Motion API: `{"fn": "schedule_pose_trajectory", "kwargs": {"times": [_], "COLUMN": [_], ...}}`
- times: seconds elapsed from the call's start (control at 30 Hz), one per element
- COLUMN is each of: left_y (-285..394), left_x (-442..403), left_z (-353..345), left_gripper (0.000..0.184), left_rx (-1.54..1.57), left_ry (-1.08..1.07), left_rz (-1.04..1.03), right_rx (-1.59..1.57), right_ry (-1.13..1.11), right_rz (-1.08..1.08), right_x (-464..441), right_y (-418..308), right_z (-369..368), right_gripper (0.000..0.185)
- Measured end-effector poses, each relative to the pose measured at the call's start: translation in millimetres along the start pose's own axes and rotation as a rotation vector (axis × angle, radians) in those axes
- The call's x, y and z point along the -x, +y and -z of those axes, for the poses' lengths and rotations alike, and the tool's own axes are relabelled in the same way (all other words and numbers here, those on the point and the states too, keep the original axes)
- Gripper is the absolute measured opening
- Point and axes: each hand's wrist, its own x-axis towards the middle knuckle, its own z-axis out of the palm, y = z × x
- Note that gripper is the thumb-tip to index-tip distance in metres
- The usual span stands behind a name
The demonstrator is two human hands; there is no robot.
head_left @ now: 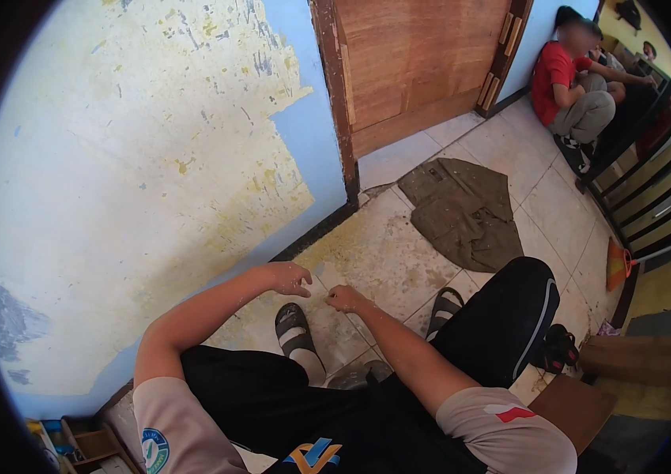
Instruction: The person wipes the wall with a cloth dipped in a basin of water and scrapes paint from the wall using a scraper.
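Observation:
My left hand [290,279] hangs in front of the wall [169,158], its fingers loosely bent and apart, with nothing visible in them. Close by on its right, my right hand [346,299] has its fingers pressed together. Whatever it pinches, if anything, is too small to make out. Both hands are above the tiled floor [367,237], between my sandalled feet. Much of the wall's blue paint is gone, baring a whitish and yellow layer. Paint flakes and dust lie on the tiles along its foot.
A brown cloth garment [466,209] lies spread on the floor ahead, near a wooden door [422,63]. Another person [576,87] in a red shirt squats at the far right beside a dark slatted railing [667,166]. Dark sandals [559,347] and a wooden board [569,411] are at my right.

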Motion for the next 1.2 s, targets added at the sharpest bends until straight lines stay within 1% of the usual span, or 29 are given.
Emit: {"fn": "schedule_pose_trajectory", "kwargs": {"times": [0.07,0.13,0.17,0.23,0.27,0.33,0.37,0.43,0.47,0.53,0.57,0.63,0.67,0.73,0.87,0.93,0.97,1.07,1.13,1.17,1.2], "left_y": [-1,-2,-3,-5,-6,-5,-5,-8,-11,-13,-13,-9,-7,-6,-11,-12,-12,-15,-16,-17,-18], "left_x": [-3,-5,-6,-7,-7,-3,-2,-2,-3,-4,-4,0,3,5,3,3,3,2,1,1,1], "left_z": [-2,-3,-3,-2,-2,0,1,0,-2,-5,-5,-3,-2,0,-3,-3,-3,-5,-6,-6,-6], "left_gripper": [0.058,0.058,0.059,0.059,0.059,0.059,0.059,0.059,0.059,0.059,0.059,0.059,0.060,0.060,0.060,0.060,0.061,0.063,0.064,0.065,0.066], "left_rx": [-0.005,-0.015,-0.012,-0.018,-0.003,0.007,0.000,-0.009,-0.003,0.002,-0.006,-0.018,-0.021,-0.026,-0.021,-0.025,-0.019,-0.001,0.010,0.051,0.093], "left_ry": [0.003,0.006,0.000,-0.005,-0.005,-0.005,-0.003,0.000,-0.011,-0.023,-0.029,-0.036,-0.033,-0.026,-0.034,-0.037,-0.042,-0.051,-0.056,-0.061,-0.066], "left_rz": [-0.011,-0.028,-0.026,-0.035,-0.014,0.007,0.010,0.010,0.007,0.003,0.023,0.042,0.055,0.073,0.076,0.080,0.077,0.078,0.079,0.061,0.044], "right_rx": [-0.040,-0.219,-0.218,-0.338,-0.340,-0.181,-0.184,0.232,0.233,0.166,0.165,0.218,0.218,0.346,0.382,0.483,0.484,0.540,0.523,0.522,0.522], "right_ry": [-0.020,-0.060,-0.051,-0.016,-0.007,-0.033,-0.027,-0.207,-0.204,-0.292,-0.290,-0.429,-0.427,-0.508,-0.503,-0.491,-0.489,-0.487,-0.471,-0.471,-0.481], "right_rz": [-0.022,-0.082,-0.083,-0.249,-0.251,-0.267,-0.268,-0.212,-0.214,-0.205,-0.206,-0.269,-0.268,-0.311,-0.315,-0.234,-0.231,-0.235,-0.341,-0.338,-0.363], "right_x": [0,-3,-5,-3,-3,-8,-14,-18,-16,-11,-9,-11,-13,-24,-25,-31,-33,-63,-61,-59,-53], "right_y": [0,-1,-1,-12,-17,-25,-31,-57,-72,-99,-109,-118,-120,-121,-125,-120,-118,-88,-82,-78,-78], "right_z": [3,7,10,22,29,38,44,60,69,86,92,99,99,100,97,91,86,60,53,51,49], "right_gripper": [0.038,0.038,0.038,0.039,0.039,0.040,0.040,0.043,0.043,0.052,0.052,0.061,0.061,0.066,0.066,0.067,0.067,0.071,0.077,0.077,0.080]}}
